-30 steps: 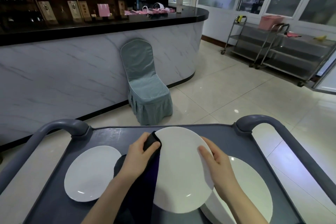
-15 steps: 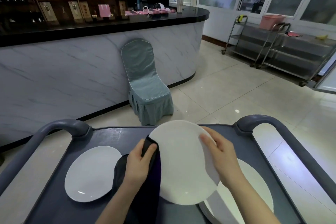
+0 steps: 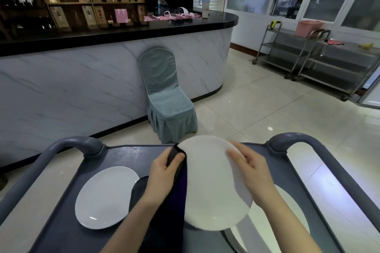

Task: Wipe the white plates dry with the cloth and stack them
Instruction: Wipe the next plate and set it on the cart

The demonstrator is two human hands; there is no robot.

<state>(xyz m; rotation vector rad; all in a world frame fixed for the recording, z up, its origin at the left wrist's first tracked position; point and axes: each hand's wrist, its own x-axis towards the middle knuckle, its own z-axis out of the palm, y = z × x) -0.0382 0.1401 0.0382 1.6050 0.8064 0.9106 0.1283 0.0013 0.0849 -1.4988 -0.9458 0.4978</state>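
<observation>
Dark grey plastic cart (image 3: 127,156), tray top with looped handles at both far corners. Far left on the tray: lone white round plate (image 3: 104,197), lying flat, untouched. Just right of it, dark cloth (image 3: 174,211) draped down over the tray, its upper end bunched in the left hand (image 3: 164,172); fingers and thumb clamped on the fabric, pressing it to the left rim of the raised white round plate (image 3: 207,189). That plate is tilted, face toward the person, clear of the tray. Right hand (image 3: 250,172) grips its right rim, fingers curled over the face. Beneath and right, a third white plate (image 3: 292,207) lies on the tray, partly hidden. Beyond the cart, a teal fabric-covered chair (image 3: 166,96) stands against the marble-look bar.
</observation>
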